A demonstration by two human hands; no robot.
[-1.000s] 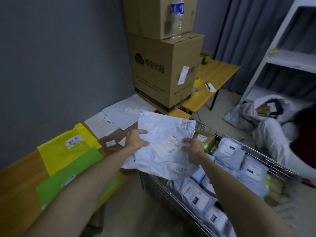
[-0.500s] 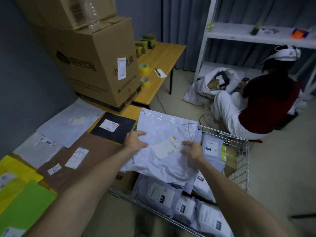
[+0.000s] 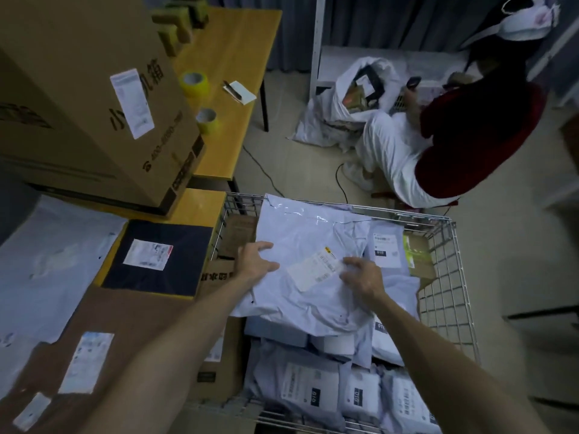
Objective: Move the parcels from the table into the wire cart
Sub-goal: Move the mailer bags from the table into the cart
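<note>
Large pale grey plastic mailer bag (image 3: 310,245), crumpled and glossy, with a white shipping label (image 3: 314,270) near its middle, lying over the wire cart (image 3: 445,277) on top of other parcels. Left hand (image 3: 255,263) with fingers spread, pressed flat on the bag's left edge; right hand (image 3: 360,275) with fingers curled onto the bag just right of the label, whether pinching the plastic cannot be told. Below both hands, smaller grey labelled parcels (image 3: 310,389) packed in the cart; beyond the right hand, another grey parcel (image 3: 384,242) and a brown box (image 3: 418,258) in the far corner. Left of the left hand, a dark flat parcel (image 3: 185,261) and a big cardboard box (image 3: 78,98) on the desk (image 3: 232,48). Bag's long axis running away from the hands, far edge draped over the cart's far rim.
</note>
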